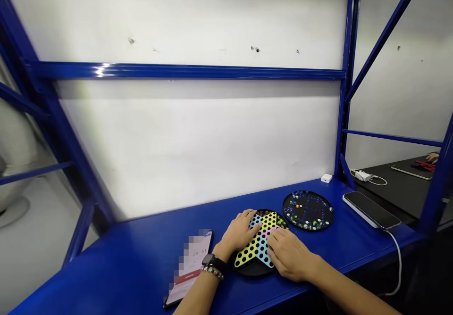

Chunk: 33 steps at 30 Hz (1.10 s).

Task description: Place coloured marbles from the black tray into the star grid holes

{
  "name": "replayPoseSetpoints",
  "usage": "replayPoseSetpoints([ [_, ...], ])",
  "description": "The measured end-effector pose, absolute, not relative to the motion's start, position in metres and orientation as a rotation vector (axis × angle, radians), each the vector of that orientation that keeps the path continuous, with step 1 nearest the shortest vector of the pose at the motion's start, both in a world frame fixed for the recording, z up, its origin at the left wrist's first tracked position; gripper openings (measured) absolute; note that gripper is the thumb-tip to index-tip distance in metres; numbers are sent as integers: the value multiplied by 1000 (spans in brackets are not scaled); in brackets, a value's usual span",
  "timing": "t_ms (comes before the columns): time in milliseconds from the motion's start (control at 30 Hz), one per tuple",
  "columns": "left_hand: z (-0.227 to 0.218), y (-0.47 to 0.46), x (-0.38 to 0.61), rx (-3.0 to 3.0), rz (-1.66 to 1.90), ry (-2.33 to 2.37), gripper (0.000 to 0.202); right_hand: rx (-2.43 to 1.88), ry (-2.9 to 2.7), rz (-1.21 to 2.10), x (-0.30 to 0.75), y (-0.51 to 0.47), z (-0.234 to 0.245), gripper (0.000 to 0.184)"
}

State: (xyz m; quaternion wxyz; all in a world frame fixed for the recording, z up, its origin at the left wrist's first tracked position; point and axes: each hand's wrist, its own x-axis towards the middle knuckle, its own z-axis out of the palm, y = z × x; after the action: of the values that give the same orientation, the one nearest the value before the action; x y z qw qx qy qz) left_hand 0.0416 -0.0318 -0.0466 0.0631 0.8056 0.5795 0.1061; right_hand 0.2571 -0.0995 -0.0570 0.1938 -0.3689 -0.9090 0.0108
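The star board (257,246) is set on the blue shelf (123,258); the left hand (240,232) and right hand (288,254) are laid open upon it, nothing grasped; it is best steadied level.

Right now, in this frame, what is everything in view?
star game board: one, multi-coloured on a black round base, bench front, under both hands
round tray: one, black, holding small mixed-colour marbles, right of the board
lit phone: one, dark-framed, left of the board
dark phone: one, far right, white cable attached
plug: one, white, by the wall
bench: one, blue
another person's hand: one, far right, at a black table
wristwatch: one, black, left wrist
left hand: flat on the board's upper left
right hand: resting on the board's lower right
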Motion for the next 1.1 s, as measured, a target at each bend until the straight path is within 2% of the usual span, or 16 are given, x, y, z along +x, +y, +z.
replayPoseSetpoints([
  [167, -45, -33, 42, 2426, 313, 1757, 62, -1088, -2501, 10, 259, -104, -58, 14],
  [367, -47, -31, 40, 2435, 304, 1735, 65, -1073, -2345, 178, 271, -100, -50, 9],
  [500, -49, -29, 39, 2416, 296, 1741, 68, -1353, -2195, 143, 316, -81, -39, 17],
  [667, -50, -29, 39, 2406, 330, 1740, 66, -1691, -2204, 254, 383, -70, -39, 13],
  [1100, -46, -31, 40, 2397, 290, 1755, 67, -1745, -2129, 395, 393, -70, -45, 12],
])
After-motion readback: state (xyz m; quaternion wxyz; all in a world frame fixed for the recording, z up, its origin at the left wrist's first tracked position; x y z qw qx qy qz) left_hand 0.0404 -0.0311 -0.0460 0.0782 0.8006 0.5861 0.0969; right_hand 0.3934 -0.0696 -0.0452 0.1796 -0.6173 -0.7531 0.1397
